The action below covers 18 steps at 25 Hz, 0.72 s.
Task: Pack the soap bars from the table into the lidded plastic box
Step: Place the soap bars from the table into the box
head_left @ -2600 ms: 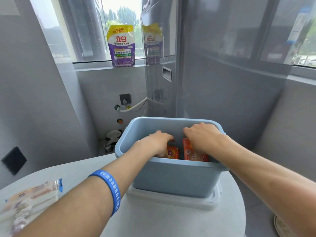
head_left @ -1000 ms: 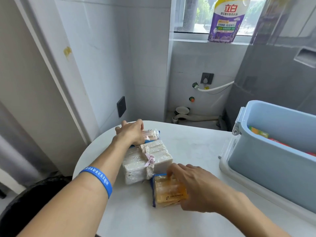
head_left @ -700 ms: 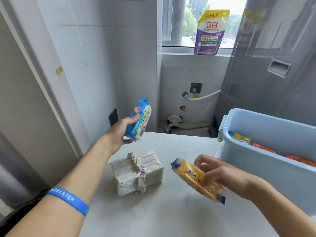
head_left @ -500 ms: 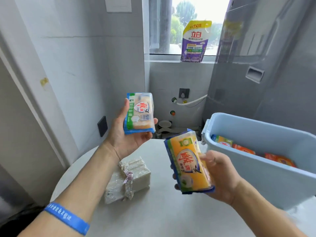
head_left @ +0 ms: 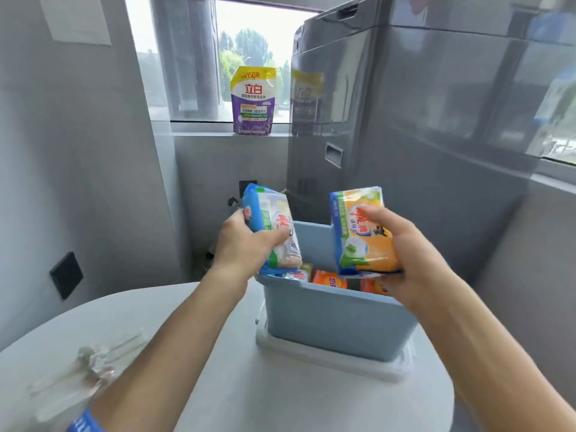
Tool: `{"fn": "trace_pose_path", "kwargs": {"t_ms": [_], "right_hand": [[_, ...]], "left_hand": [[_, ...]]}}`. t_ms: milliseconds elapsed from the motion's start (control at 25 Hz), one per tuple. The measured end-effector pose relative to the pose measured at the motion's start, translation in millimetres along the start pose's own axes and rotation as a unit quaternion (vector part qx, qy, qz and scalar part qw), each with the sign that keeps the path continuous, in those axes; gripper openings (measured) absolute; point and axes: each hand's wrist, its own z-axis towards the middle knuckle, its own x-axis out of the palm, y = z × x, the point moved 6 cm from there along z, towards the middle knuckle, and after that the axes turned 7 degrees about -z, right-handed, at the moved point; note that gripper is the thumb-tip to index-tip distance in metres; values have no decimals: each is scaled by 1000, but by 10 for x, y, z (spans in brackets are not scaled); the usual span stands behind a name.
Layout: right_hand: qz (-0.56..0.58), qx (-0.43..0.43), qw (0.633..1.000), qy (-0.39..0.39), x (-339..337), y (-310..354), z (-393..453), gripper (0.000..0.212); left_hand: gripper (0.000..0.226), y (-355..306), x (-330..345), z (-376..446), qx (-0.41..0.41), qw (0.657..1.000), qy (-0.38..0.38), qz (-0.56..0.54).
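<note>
My left hand point(head_left: 246, 241) grips a blue-and-white wrapped soap bar point(head_left: 274, 232), held upright over the left end of the open light-blue plastic box point(head_left: 330, 319). Gripped upright in my right hand point(head_left: 414, 257) is a yellow-and-blue wrapped soap bar point(head_left: 361, 235), above the box's middle. Inside the box lie several orange-wrapped soap bars point(head_left: 330, 279). The box stands on its whitish lid point(head_left: 330, 360) on the round white table point(head_left: 280, 400). A clear-wrapped bundle of white soap bars point(head_left: 81, 372) lies blurred at the table's near left.
A purple-and-yellow detergent pouch point(head_left: 253, 101) stands on the window sill behind. A tall grey appliance point(head_left: 405, 135) rises right behind the box. Grey tiled wall with a black socket plate point(head_left: 66, 275) is to the left. The table's right edge curves off close to the box.
Both hands picked a wrapped soap bar off the table, lifted them, and carried them right to hover over the box. The view has swung from the table's left side back onto the box.
</note>
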Motion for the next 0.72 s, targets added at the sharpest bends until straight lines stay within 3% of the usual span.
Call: {"fn": "trace_pose_path", "kwargs": {"t_ms": [120,200,320,440,520,600,720], "right_hand": [[-230,-61,956,-173,-508,178,250,41],[-384,-88,897,-202,-592,132,360,50],[-593,-96,770,-214,-547,-57,497,43],[-630,-70,749,-191,-519,-137,579,38],[-665,-59,722,-182,-501,-150,595,32],[-705,-105,678,-178,-465,-165,565,27],[-754,-154,629,-112,-430,-203,569,38]], "left_hand": [[39,-17,383,89,54,968,-7,243],[43,107,551,137,51,932,23,359],[47,266,675,138,81,872,53,480],[51,288,676,142,87,863,65,494],[37,273,669,130,79,850,71,517],[17,219,685,90,90,833,65,542],[22,133,760,38,161,790,58,588]]}}
